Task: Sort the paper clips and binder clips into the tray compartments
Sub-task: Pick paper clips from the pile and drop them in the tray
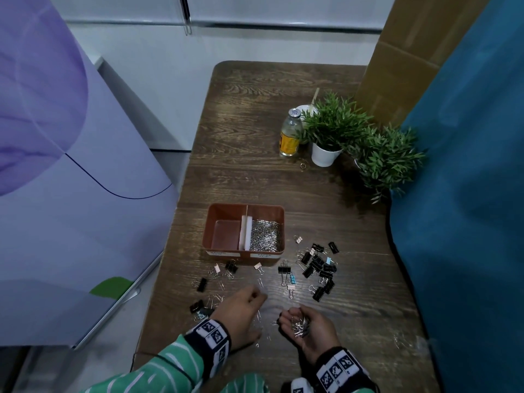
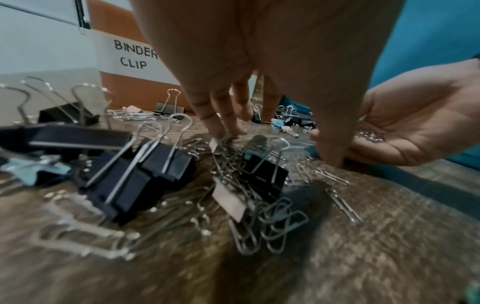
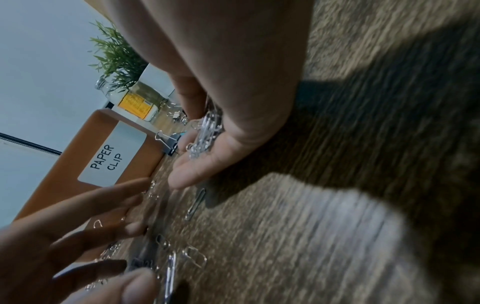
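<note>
An orange tray [image 1: 215, 219] stands mid-table with two compartments. Its left one, labelled BINDER CLIP [image 2: 130, 54], holds nothing; its right one, labelled PAPER CLIP [image 3: 106, 160], is full of silver paper clips [image 1: 265, 235]. Black and coloured binder clips [image 1: 317, 268] lie scattered right of the tray, and more binder clips [image 1: 201, 285] lie to its left front. My left hand [image 1: 255, 310] is palm down, its fingers [image 2: 223, 123] spread and touching the table among loose paper clips [image 2: 259, 222]. My right hand [image 1: 320, 336] is palm up and cupped round a heap of paper clips [image 1: 300, 326].
At the back right stand a glass bottle [image 1: 289, 134], two potted plants [image 1: 329, 131], and a cardboard box [image 1: 397, 66]. A blue cloth [image 1: 467, 194] borders the table's right side. A purple appliance [image 1: 71, 165] stands beyond the left edge.
</note>
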